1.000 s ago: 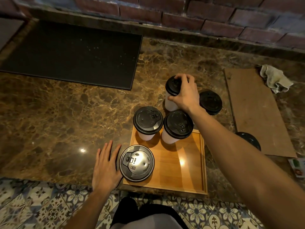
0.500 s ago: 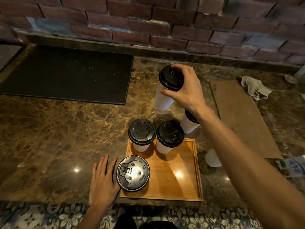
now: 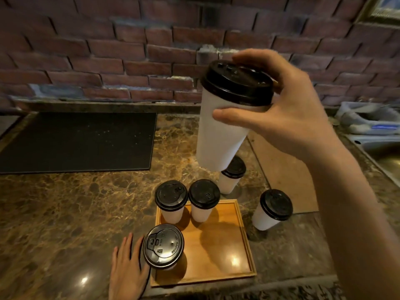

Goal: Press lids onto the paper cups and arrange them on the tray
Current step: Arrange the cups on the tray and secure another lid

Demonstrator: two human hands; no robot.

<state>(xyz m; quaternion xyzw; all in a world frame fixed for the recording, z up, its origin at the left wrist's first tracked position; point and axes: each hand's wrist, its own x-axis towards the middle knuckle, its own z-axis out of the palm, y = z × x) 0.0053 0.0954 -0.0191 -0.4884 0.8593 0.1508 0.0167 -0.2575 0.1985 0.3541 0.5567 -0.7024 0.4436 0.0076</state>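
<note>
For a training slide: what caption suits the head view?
Right hand holds a lidded paper cup aloft; three lidded cups stand on the wooden tray; left hand rests on the counter.

A brown, gold-veined marble bench carried everything. A black rectangular mat lay flat on its left rear part. A square light wooden tray sat at the front edge, with a flat brown board lying to its right. One white black-lidded paper cup stood on the stone just behind the tray, and a second lidded cup stood near the board's front corner. The left hand rested flat beside the tray's left rim.
</note>
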